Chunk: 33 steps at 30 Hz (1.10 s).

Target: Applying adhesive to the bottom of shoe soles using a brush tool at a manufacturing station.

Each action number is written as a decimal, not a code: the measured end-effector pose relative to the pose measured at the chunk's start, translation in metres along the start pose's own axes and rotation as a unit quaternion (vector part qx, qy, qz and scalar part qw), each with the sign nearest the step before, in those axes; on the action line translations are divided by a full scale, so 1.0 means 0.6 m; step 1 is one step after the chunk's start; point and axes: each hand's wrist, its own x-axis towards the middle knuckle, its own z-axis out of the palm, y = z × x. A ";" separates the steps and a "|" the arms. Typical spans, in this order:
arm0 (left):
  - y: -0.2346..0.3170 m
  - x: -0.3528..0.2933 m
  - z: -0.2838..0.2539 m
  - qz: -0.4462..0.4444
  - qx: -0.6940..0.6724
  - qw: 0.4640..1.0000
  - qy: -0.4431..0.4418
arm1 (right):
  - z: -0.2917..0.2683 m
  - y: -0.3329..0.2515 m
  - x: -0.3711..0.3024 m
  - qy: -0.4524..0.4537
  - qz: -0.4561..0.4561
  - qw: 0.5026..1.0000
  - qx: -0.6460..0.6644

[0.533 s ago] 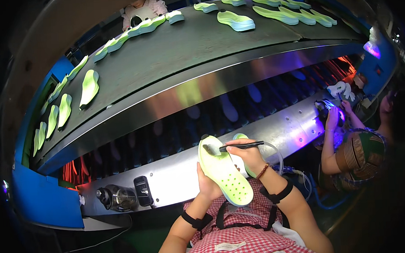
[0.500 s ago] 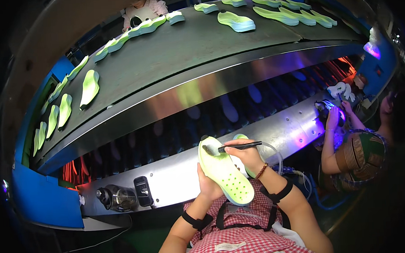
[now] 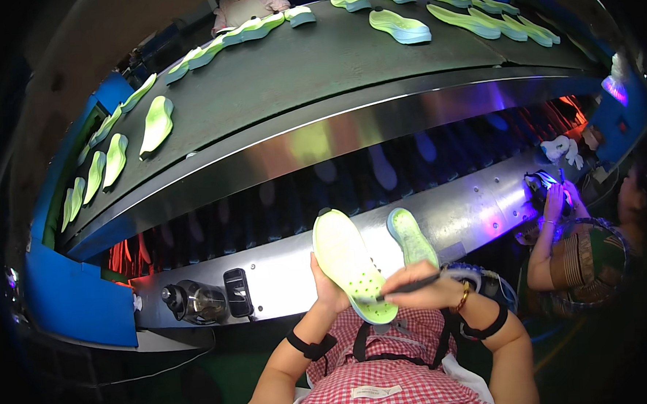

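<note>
My left hand [image 3: 328, 284] grips a yellow-green shoe sole [image 3: 341, 248] by its left side, holding it tilted above the metal ledge. The sole has a pale blue edge, a black tip at its far end and several small holes toward the near end. In my right hand [image 3: 424, 287] is a black-handled brush [image 3: 410, 286], its working end low over the holed part of the sole. Motion blurs that end, so contact is hard to judge. Just right of the held sole, a second green sole [image 3: 411, 235] lies on the ledge.
A metal ledge [image 3: 292, 295] runs before me, bearing a clear bottle [image 3: 200, 300] and a black tray [image 3: 237, 293]. Beyond, a dark conveyor belt [image 3: 273, 76] carries several soles above a lower level with more soles. A co-worker [image 3: 571, 251] works at right; another person [image 3: 249, 8] is across the belt.
My right hand has brought the brush from the sole's far end down to its near, holed end. The view has shifted slightly, and the second sole now shows more fully.
</note>
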 end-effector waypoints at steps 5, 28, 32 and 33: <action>-0.026 -0.009 0.039 -0.037 0.009 0.998 -0.048 | -0.008 -0.020 0.049 0.198 -0.063 0.978 0.000; 0.048 0.007 0.068 0.241 0.002 0.969 -0.055 | -0.020 -0.057 0.009 0.069 -0.158 0.985 -0.024; 0.055 0.003 0.092 0.259 -0.023 0.961 -0.090 | -0.017 -0.047 0.002 0.023 -0.154 0.987 -0.027; 0.060 0.003 0.088 0.258 -0.022 0.962 -0.089 | -0.018 -0.054 -0.002 -0.008 -0.146 0.989 -0.008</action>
